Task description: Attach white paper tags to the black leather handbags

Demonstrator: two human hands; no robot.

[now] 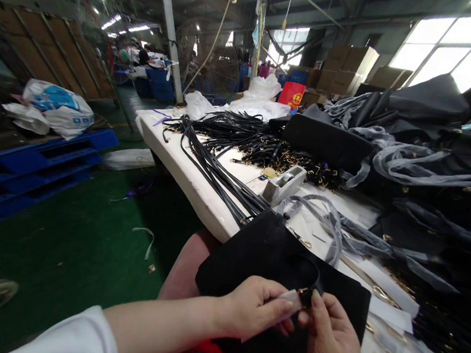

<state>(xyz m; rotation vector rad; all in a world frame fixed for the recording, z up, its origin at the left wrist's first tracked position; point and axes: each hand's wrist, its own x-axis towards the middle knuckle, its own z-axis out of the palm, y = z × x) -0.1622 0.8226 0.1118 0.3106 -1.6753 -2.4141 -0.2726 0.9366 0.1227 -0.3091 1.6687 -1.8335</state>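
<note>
A black bag (253, 253) lies across the person's lap and against the table edge. Over it, my left hand (262, 308) is closed on a small whitish piece of wrap (290, 299), pinched between thumb and fingers. My right hand (331, 333) pinches the end of a black strap (316, 278) beside a small metal fitting. Both hands nearly meet at this fitting, which the fingers partly hide. The strap curves up over the bag from the right fingertips.
A white table (200, 192) holds long black straps (222, 181), a tape dispenser (284, 185), plastic-wrapped handles (335, 219) and piled black bags (423, 133). Blue pallets (53, 162) with a white bag (63, 107) stand at the left. Cardboard boxes (345, 70) are behind.
</note>
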